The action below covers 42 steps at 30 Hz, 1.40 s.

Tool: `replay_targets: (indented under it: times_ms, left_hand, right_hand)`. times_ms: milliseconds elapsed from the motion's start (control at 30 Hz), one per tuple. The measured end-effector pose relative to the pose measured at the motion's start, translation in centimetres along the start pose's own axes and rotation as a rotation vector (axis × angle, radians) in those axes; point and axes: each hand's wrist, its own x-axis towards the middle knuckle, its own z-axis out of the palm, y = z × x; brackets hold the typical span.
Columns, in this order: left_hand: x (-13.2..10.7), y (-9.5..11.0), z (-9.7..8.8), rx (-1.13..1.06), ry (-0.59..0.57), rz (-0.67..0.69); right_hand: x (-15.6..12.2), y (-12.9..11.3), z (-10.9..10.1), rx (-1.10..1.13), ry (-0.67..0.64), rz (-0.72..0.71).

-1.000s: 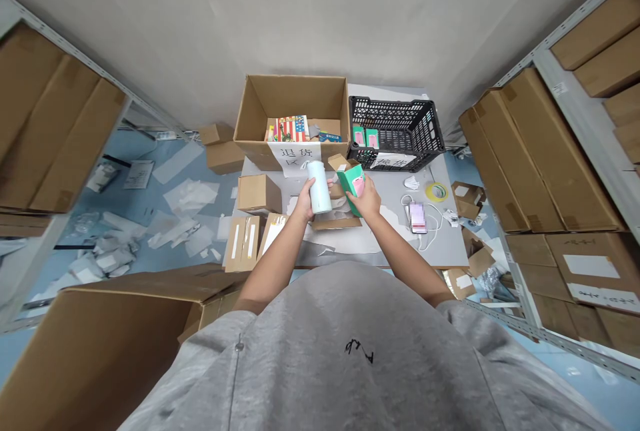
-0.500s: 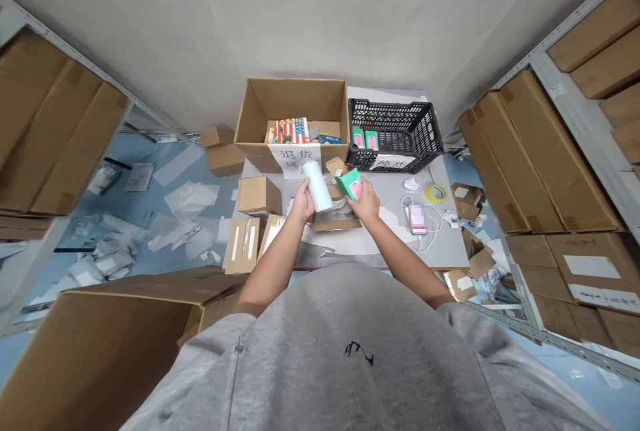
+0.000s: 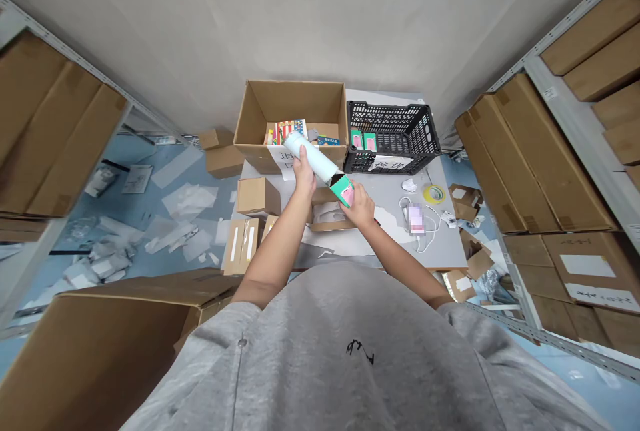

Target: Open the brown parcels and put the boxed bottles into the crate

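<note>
My left hand (image 3: 303,176) is closed around a pale blue cylindrical bottle (image 3: 313,156), tilted with its lower end at the mouth of a green box. My right hand (image 3: 361,207) grips that green box with pink print (image 3: 344,190) just above the grey table (image 3: 440,244). The bottle's end meets the box opening; how far it is inside I cannot tell. An opened small brown carton (image 3: 334,216) lies on the table under both hands.
Behind the hands stand a large open cardboard box (image 3: 290,101) with printed packs and a black plastic crate (image 3: 395,126) holding green boxes. A phone with cable (image 3: 415,218), yellow tape roll (image 3: 433,192) and small cartons (image 3: 257,195) lie on the table. Shelves of cartons flank both sides.
My left hand has lifted and tilted the bottle from upright to slanting, its lower end brought to the green box's opening. My right hand lowered and turned the box toward it.
</note>
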Motion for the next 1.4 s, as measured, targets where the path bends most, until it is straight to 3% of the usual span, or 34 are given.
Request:
replay_targets:
  times_ms: [167, 300, 567, 733, 900, 1033, 1200, 1400]
  left_hand:
    - [-1.0, -1.5, 0.4, 0.032, -0.006, 0.018]
    - [-0.9, -1.9, -0.1, 0.143, -0.034, 0.168]
    - [-0.3, -0.8, -1.5, 0.501, -0.134, 0.395]
    - [-0.9, 0.1, -1.2, 0.733, -0.103, 0.466]
    - [-1.1, -0.3, -1.0, 0.809, -0.038, 0.428]
    - [-1.0, -0.4, -0.5, 0.714, 0.037, 0.324]
    - [-1.1, 0.3, 0.1, 0.527, 0.040, 0.249]
    - [-0.5, 0.3, -0.1, 0.516, 0.103, 0.271]
  right_hand:
    - [-0.1, -0.3, -0.1, 0.005, 0.018, 0.003]
    - [-0.1, -0.3, -0.3, 0.009, 0.034, 0.003]
    - [0.0, -0.3, -0.2, 0.007, 0.026, 0.010]
    - [-0.3, -0.5, 0.3, -0.018, 0.012, -0.007]
    - [-0.2, 0.1, 0.4, -0.021, 0.029, -0.055]
    - [-0.3, 0.4, 0.1, -0.034, -0.005, -0.098]
    - [-0.3, -0.4, -0.1, -0.030, -0.040, -0.057]
    - [0.0, -0.9, 0.0, -0.018, -0.055, -0.051]
